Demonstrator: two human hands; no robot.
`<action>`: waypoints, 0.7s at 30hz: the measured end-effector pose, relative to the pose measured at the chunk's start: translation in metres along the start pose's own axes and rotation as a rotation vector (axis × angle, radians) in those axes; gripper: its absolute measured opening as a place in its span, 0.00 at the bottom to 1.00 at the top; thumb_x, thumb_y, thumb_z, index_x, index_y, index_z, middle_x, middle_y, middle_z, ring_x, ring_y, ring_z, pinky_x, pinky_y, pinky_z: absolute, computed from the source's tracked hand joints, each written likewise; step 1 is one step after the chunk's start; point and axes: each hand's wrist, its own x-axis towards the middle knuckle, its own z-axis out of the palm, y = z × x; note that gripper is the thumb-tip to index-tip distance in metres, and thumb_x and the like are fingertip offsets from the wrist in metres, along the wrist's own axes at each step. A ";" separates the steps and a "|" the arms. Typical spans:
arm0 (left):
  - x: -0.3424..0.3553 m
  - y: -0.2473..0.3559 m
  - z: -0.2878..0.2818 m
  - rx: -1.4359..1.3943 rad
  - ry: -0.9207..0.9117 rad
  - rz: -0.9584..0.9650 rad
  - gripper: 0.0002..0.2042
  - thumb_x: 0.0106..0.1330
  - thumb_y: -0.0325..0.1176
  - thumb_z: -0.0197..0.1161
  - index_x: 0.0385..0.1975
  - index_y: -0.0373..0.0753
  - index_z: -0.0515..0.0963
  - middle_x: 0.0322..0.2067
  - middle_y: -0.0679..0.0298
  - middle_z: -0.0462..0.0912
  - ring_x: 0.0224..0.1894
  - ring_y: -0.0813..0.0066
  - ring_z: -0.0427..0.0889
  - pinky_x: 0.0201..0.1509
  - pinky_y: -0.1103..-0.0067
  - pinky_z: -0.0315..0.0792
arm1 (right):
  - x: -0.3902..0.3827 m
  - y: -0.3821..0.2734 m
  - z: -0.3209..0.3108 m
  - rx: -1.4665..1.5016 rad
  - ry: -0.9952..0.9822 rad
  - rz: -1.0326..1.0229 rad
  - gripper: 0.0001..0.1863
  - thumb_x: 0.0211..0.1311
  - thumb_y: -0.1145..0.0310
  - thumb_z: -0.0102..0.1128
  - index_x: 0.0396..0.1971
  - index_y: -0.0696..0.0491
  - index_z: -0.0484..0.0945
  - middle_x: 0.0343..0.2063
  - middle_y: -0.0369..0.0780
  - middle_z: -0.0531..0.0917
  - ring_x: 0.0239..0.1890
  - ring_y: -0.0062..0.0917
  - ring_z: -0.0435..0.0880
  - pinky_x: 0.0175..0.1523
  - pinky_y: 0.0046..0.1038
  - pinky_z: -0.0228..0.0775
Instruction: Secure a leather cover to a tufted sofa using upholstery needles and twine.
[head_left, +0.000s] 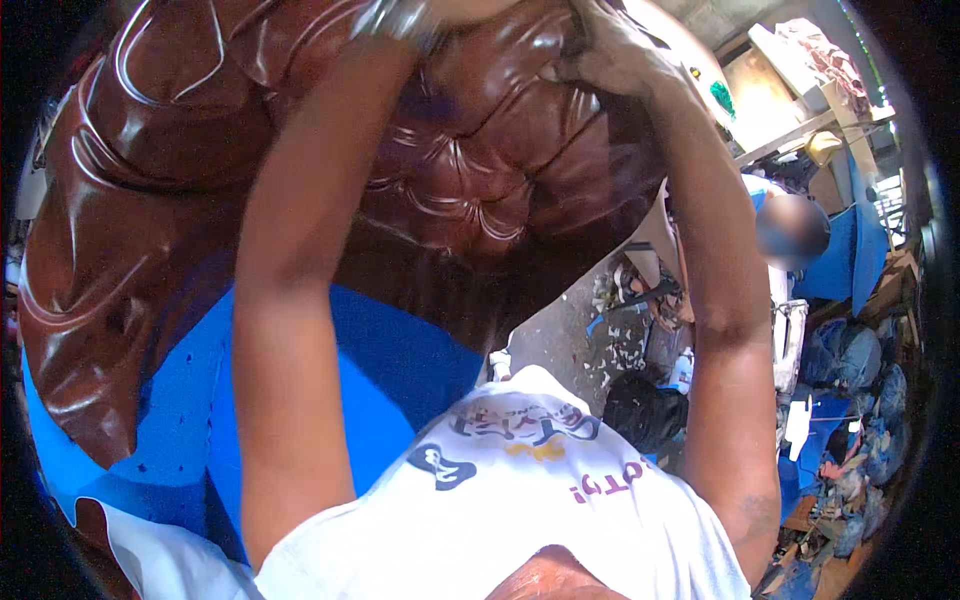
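A glossy dark-brown leather-like cover [580, 205], with tufted folds in its middle, drapes over blue foam [390, 370]. Both my arms reach up across it. My left hand [470, 10] lies at the upper edge of the view, above a shiny band on the wrist; its fingers are cut off and blurred. At the upper right, my right hand [620, 62] grips the cover near its edge, the thumb on the tufted face. A loose flap of the cover hangs at the left over more blue foam [180, 410].
At the right a person [792, 230] is near a blue panel [855, 255]. Scraps litter the grey floor [565, 330], beside a black bag-like item [645, 412]. Clear plastic bundles [845, 350] and debris pile up at the far right.
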 end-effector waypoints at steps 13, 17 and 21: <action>-0.200 0.068 0.147 -0.147 0.820 -0.371 0.10 0.59 0.28 0.76 0.40 0.39 0.87 0.42 0.57 0.84 0.42 0.57 0.84 0.48 0.66 0.78 | -0.029 -0.002 0.028 0.000 0.539 -0.547 0.48 0.47 0.61 0.84 0.68 0.50 0.65 0.67 0.48 0.70 0.70 0.48 0.67 0.72 0.43 0.64; -0.188 0.065 0.140 -0.068 0.861 -0.387 0.12 0.58 0.30 0.77 0.41 0.40 0.87 0.43 0.57 0.84 0.44 0.57 0.83 0.49 0.67 0.78 | -0.016 0.015 0.026 0.285 0.354 -0.371 0.50 0.46 0.59 0.84 0.68 0.54 0.63 0.66 0.50 0.69 0.72 0.48 0.64 0.73 0.42 0.62; -0.190 0.057 0.132 -0.045 0.759 -0.356 0.13 0.58 0.30 0.78 0.42 0.40 0.87 0.43 0.57 0.84 0.45 0.60 0.83 0.51 0.69 0.78 | -0.022 0.010 0.031 0.163 0.492 -0.681 0.36 0.49 0.64 0.81 0.60 0.49 0.75 0.66 0.48 0.70 0.72 0.47 0.63 0.72 0.44 0.62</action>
